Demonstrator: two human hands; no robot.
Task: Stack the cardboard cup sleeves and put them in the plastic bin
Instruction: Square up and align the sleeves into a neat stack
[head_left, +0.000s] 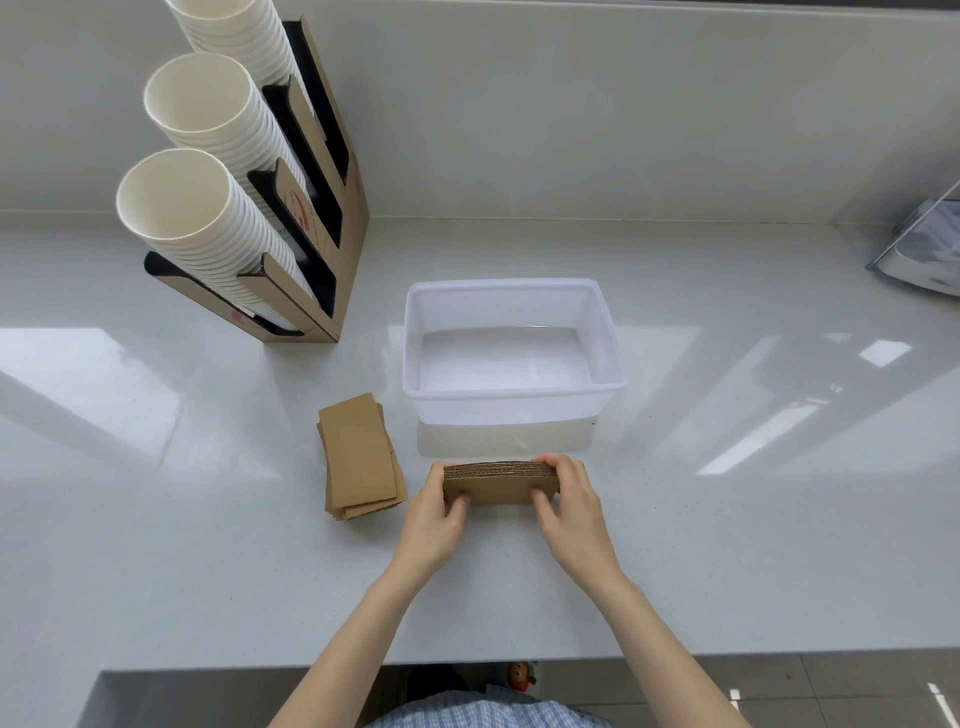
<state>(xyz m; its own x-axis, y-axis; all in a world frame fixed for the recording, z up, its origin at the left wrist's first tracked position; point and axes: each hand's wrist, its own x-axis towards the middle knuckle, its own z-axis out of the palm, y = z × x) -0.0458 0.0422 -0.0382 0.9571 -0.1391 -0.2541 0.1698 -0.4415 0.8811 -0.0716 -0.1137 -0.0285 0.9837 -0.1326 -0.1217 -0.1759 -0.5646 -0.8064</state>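
Note:
A bundle of brown cardboard cup sleeves (500, 483) stands on edge on the white counter, just in front of the plastic bin. My left hand (435, 512) grips its left end and my right hand (570, 506) grips its right end. The translucent white plastic bin (511, 395) sits behind the bundle with nothing inside it. A second pile of flat sleeves (359, 454) lies on the counter to the left of my hands, slightly fanned out.
A cardboard cup dispenser (332, 218) with three tilted stacks of white paper cups (176, 202) stands at the back left. A clear holder (924, 249) sits at the far right edge. The counter's front edge (467, 665) runs near my body.

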